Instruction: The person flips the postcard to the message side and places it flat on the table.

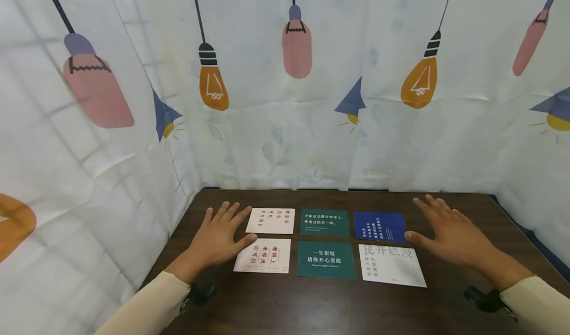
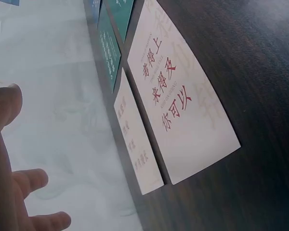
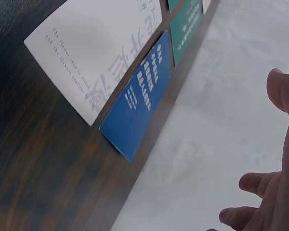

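Observation:
Several printed cards lie flat in two rows of three. The back row has a cream card with red writing [image 1: 270,221], a green card [image 1: 324,223] and a blue card [image 1: 380,226]. In front are a pinkish card with red writing [image 1: 262,256], a second green card [image 1: 326,260] and a white card with grey writing [image 1: 392,265]. My left hand [image 1: 220,236], fingers spread and holding nothing, hovers by the left-hand cards, its thumb overlapping the pinkish one in the head view. At the right-hand cards my right hand [image 1: 454,233] is likewise spread, thumb near the blue card.
The cards lie on a dark brown wooden table [image 1: 285,305]. White curtains [image 1: 267,142] printed with lamps and bulbs hang behind the table and along both sides. A black strap device [image 1: 200,294] sits on the left wrist, another [image 1: 485,299] on the right.

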`<state>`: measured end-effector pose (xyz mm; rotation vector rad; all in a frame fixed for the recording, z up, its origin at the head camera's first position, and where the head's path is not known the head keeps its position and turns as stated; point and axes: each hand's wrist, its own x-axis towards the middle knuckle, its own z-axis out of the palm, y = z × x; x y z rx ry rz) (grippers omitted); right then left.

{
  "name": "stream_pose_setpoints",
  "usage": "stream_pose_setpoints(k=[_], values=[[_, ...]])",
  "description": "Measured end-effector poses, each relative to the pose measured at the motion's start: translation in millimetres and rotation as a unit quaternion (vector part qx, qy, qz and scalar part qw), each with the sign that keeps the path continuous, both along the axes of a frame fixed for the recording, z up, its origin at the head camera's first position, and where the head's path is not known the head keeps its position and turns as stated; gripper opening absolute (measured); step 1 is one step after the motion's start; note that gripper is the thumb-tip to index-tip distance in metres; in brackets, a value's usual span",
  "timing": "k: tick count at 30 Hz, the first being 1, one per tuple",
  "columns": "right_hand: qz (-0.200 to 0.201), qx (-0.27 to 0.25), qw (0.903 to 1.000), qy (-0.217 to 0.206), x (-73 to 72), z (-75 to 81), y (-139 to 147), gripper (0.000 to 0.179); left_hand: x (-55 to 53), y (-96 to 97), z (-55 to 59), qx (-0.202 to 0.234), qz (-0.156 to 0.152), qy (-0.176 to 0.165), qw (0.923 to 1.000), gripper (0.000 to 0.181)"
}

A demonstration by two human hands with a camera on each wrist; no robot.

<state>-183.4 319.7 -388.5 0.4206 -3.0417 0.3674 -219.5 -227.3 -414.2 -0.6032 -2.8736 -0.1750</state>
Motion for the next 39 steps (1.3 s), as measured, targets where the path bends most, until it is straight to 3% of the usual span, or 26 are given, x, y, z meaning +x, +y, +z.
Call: stream_pose_setpoints(k=[18,39], values=[[0.018,0.019,0.9989,0.039,-5.4,-15.5,-30,0.093,-2.0,-1.3,-15.3,0.000,-0.007,0.004,1.0000,0.078],[0.012,0.009,0.9990,0.043,-12.0,-27.1,-57,0.092,2.2,-3.9,-27.1,0.019,-0.001,-0.014,0.9997,0.077]])
